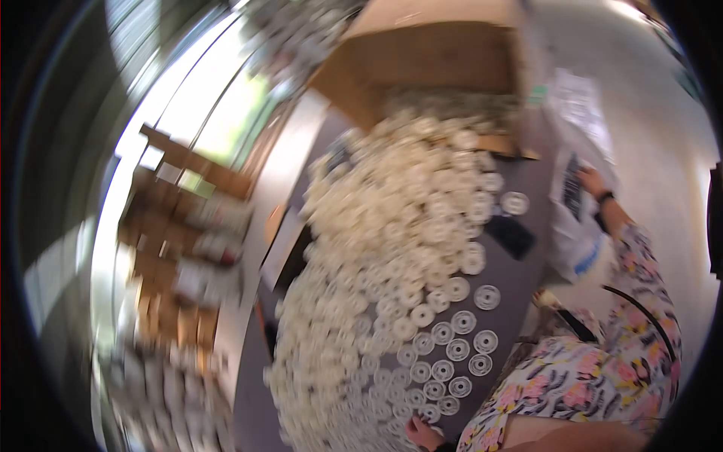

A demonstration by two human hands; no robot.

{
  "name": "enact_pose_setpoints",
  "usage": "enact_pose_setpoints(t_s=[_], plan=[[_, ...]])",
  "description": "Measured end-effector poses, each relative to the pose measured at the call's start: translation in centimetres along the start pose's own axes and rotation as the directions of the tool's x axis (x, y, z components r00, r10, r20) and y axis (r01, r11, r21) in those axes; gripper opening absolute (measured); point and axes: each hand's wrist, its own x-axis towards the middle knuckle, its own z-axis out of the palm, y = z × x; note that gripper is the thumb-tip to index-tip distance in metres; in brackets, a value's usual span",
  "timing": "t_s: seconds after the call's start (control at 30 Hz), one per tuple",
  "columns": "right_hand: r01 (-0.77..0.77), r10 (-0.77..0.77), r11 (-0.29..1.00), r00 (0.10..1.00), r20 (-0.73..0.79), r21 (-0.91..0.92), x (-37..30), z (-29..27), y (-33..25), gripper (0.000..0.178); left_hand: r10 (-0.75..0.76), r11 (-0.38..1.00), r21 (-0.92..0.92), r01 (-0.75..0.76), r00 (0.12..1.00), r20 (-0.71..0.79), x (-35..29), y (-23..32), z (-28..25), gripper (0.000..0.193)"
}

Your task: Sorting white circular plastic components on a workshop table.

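Observation:
A large heap of pale, round plastic discs with centre holes (392, 226) spreads over the dark table (252, 399). Clearer ring-like discs (458, 349) lie singly along its near side. At the lower edge my left hand (423, 435) touches or hovers just over the discs; its fingers are blurred and partly cut off. Farther along, my right hand (593, 183), with a dark band at the wrist, is against a white plastic bag (576, 233) beside the table. Blur hides whether its fingers grip the bag. A floral sleeve covers my right arm.
An open cardboard box (444, 60) lies at the table's far end, its mouth toward the heap. A small dark flat object (510, 236) and one lone disc (514, 203) lie near the table's right edge. Stacked cartons (162, 301) stand beyond the table's left side, by bright windows.

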Motion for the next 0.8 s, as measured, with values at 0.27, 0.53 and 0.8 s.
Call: enact_pose_setpoints(t_s=[0.27, 0.53, 0.8], plan=[[0.373, -0.153, 0.537, 0.925, 0.348, -0.757, 22.4, -2.6, 31.8, 0.044, -0.095, 0.966, 0.253, 0.046, 0.978, 0.188, -11.2, -0.5, 5.2, 0.021], [0.347, -0.294, 0.518, 0.93, 0.219, -0.782, 24.7, -0.2, 33.9, 0.04, -0.436, 0.771, 0.586, 0.249, 0.877, 0.201, -20.9, -7.3, 3.1, 0.028], [0.142, -0.109, 0.854, 0.99, 0.094, -0.501, 22.0, 0.8, 29.7, 0.051, -0.51, 0.784, 0.562, 0.265, 0.791, 0.338, -19.9, -5.1, 5.6, 0.035]])
